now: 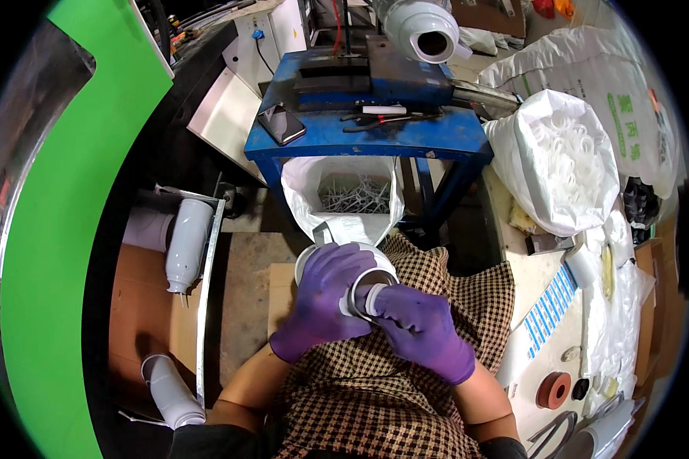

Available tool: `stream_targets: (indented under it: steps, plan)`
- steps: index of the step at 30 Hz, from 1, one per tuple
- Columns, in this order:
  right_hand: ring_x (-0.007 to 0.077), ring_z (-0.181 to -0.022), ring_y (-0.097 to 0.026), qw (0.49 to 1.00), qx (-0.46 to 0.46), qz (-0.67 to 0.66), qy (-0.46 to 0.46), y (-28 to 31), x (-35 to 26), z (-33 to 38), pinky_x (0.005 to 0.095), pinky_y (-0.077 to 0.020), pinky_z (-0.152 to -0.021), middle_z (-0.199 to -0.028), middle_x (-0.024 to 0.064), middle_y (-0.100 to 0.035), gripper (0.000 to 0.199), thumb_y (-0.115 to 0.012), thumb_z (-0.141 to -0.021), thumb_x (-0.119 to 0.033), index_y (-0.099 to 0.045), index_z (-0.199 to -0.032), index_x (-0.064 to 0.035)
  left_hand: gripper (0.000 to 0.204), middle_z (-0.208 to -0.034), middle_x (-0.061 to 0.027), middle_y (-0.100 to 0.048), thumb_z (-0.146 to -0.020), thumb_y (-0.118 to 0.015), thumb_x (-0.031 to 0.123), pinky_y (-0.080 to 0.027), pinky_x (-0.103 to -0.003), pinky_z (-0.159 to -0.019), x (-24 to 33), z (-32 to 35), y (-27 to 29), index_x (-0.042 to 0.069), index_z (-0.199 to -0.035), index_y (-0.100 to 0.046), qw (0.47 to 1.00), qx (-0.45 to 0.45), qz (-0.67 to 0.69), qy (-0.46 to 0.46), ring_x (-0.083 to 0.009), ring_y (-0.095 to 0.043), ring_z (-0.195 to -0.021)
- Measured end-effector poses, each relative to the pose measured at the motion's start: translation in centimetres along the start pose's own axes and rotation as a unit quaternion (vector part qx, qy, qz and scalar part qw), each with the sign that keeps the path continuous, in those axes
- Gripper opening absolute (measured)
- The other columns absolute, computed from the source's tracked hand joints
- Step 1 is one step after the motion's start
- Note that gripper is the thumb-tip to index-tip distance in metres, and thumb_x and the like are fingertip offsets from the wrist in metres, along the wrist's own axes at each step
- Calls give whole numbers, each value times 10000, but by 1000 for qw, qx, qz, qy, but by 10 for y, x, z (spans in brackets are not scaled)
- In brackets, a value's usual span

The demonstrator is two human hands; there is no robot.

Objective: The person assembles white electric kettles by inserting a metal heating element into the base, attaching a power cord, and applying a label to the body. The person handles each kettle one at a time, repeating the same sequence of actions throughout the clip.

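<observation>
A white, hollow plastic part (pixel 384 254) with a round open end sits over my lap. My left hand (pixel 325 294), in a purple glove, is wrapped round it from the left, covering much of its body. At the opening, my right hand (pixel 429 330), also gloved in purple, has its fingers closed on a small white ring (pixel 372 299). The ring lies against the inside of the rim; how deep it sits cannot be seen. A checked brown cloth (pixel 360 390) covers my lap beneath both hands.
Ahead, a blue workbench (pixel 383 139) bears a phone (pixel 282 123) and pliers (pixel 394 121). Under it stands a white sack (pixel 302 191) of grey pieces. A sack of white rings (pixel 570 164) is at right. Left, a carton (pixel 142 294) holds bottle-shaped plastic parts (pixel 189 241).
</observation>
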State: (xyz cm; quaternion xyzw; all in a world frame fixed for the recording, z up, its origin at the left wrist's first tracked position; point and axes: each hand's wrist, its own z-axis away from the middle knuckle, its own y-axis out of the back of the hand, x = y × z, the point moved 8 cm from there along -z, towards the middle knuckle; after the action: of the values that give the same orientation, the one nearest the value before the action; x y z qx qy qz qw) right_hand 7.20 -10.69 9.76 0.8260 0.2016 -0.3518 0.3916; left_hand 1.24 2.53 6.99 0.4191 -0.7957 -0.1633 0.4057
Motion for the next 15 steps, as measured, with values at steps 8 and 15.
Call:
stream_targets:
  steps: [8,15]
  plan:
    - [312,-726,-700,981,3,188,-55,-16,10,8,403,-563,-640,-839,131,-682,178,-731,-798,-121,-707,-967,-72,588,-1170,-134,-723,-643,-862,318,-428,-544,-1079,25,-12,-15,63,-1154,-721,999,-2,-32,-34,-381,-636,-1198]
    - [375,-830,-704,980,-170,-17,-107,-38,41,36,443,-569,-734,-933,181,-701,237,-685,-836,-56,-668,-1069,-19,654,-1300,-151,-649,-721,-857,398,-300,-612,-1178,37,-7,-38,84,-1250,-633,987,-68,-138,-49,-402,-529,-1327]
